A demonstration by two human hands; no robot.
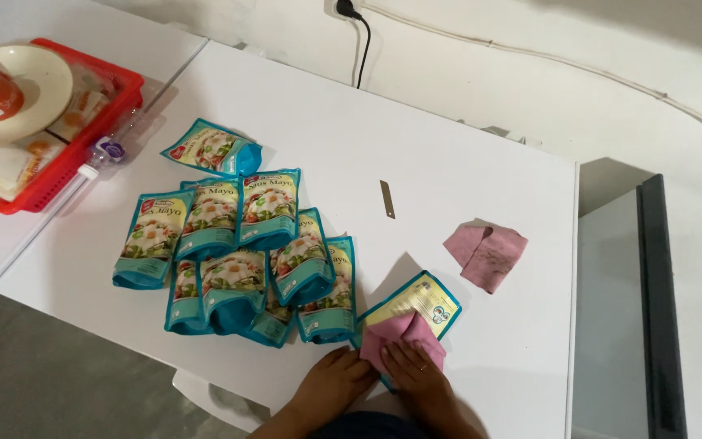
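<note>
While both hands press a pink cloth flat onto the teal pouch, just right of the pouch pile, it looks soft, slippery; hold its edges.

The left hand and right hand lie spread, pinching nothing.

Left hand and right hand lie flat, palms down, side by side.

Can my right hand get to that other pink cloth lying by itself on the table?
Probably yes: the right hand rests on a pink cloth over a teal pouch, and bare white table lies between it and the loose pink cloth.
</note>
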